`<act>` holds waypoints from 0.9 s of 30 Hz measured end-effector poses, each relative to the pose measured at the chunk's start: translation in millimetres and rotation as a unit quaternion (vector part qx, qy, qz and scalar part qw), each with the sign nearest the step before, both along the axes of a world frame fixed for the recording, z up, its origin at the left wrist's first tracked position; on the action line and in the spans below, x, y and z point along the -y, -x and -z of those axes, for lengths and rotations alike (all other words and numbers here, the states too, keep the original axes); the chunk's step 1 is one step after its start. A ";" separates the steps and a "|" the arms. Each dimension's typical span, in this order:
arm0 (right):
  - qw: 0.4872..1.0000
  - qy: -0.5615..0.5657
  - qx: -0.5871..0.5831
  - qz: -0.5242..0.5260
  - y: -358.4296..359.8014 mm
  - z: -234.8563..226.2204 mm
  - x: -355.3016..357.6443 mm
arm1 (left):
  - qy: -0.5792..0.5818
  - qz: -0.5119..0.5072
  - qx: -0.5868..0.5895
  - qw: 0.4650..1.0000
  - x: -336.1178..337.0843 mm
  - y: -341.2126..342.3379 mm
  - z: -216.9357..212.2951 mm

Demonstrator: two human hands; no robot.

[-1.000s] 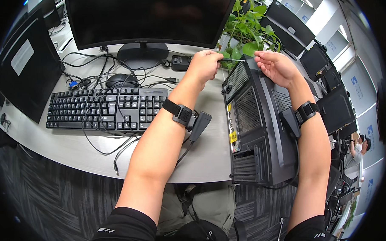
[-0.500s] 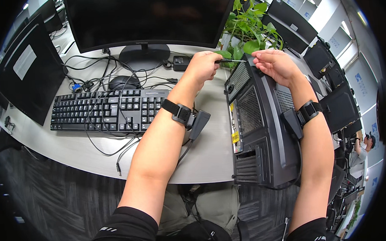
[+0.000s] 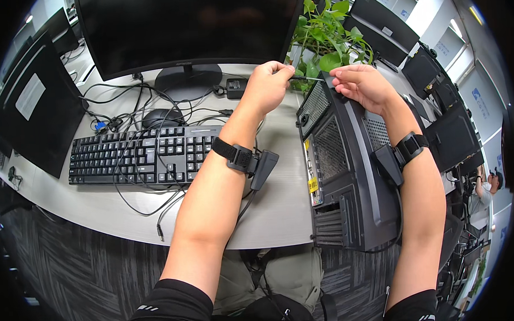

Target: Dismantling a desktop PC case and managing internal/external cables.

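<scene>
A screwdriver [image 3: 308, 77] with a black handle and a thin metal shaft is gripped in my left hand [image 3: 270, 83]. Its shaft points right, its tip at the far top corner of a black computer case [image 3: 372, 179]. Beside that tip, my right hand [image 3: 362, 86] has its fingers curled in together at the case's corner; whatever may be between them is too small to make out. The case stands at the desk's right side, its perforated panel and port strip facing left. Black straps with small devices are on both my forearms.
Left of the case lie a black keyboard [image 3: 141, 156], a mouse [image 3: 162, 118] and tangled cables [image 3: 117, 117]. A large monitor [image 3: 190, 30] stands behind them. A power adapter [image 3: 236, 88] sits by its base. A leafy plant [image 3: 329, 39] grows behind the case.
The view has shifted slightly. My left hand still holds the screwdriver at the case's corner, and my right hand stays beside its tip with little visible movement.
</scene>
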State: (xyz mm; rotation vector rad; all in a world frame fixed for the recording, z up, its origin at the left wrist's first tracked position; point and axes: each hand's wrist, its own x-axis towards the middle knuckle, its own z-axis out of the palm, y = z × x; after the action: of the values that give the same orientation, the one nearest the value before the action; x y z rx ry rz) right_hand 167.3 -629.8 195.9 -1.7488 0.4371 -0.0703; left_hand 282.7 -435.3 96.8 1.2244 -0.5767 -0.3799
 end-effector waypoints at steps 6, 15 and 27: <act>1.000 0.004 0.005 -0.004 1.4 -1.0 -1.0 | -0.012 0.025 -0.027 0.999 -2.2 -1.3 1.5; 1.000 0.003 -0.001 -0.001 1.1 -1.4 -1.8 | -0.029 0.069 -0.044 0.996 -6.4 -4.4 3.2; 1.000 0.013 -0.001 -0.005 1.2 -1.1 -2.2 | 0.034 0.054 -0.019 0.998 -6.8 -0.2 4.7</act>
State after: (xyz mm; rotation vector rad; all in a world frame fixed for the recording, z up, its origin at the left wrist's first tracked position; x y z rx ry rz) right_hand 166.1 -627.7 197.0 -1.7763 0.4308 -0.0668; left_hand 282.9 -428.5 92.1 1.1203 -0.6205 -0.4705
